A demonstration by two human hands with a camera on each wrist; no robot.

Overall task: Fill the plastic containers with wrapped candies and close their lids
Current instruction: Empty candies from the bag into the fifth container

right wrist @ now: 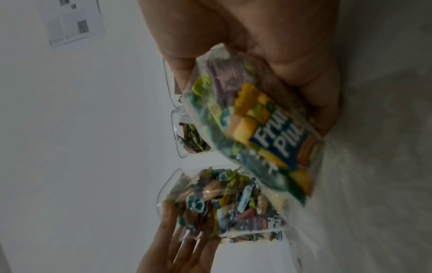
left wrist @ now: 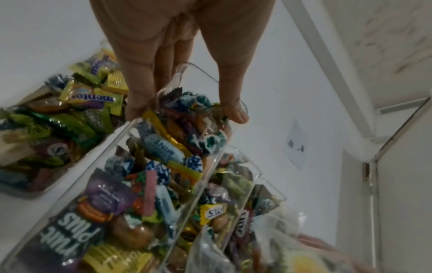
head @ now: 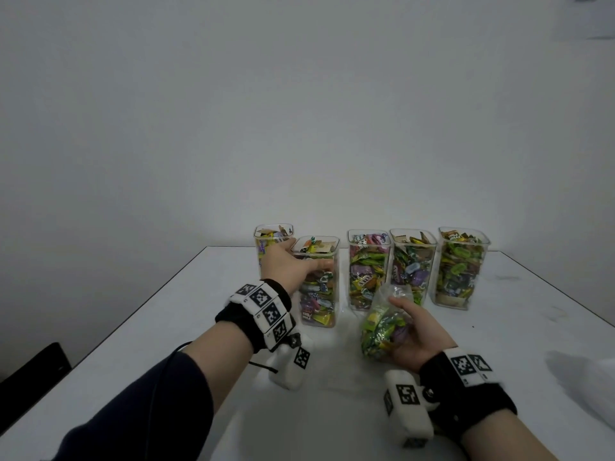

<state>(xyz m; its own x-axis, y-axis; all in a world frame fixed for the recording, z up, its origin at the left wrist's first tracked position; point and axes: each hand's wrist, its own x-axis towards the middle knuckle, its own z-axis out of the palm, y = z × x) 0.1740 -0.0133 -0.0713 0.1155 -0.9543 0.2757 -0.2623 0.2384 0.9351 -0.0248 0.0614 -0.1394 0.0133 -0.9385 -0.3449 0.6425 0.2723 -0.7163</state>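
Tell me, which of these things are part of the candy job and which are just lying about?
Part of the job:
five clear containers of wrapped candies
candy bag in the right hand
left hand gripping the nearest container

Lying about:
white crumpled thing
black chair

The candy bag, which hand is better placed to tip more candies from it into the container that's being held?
Right. The right hand already grips the candy bag just beside the open container, while the left hand grips that container, likely steadying it.
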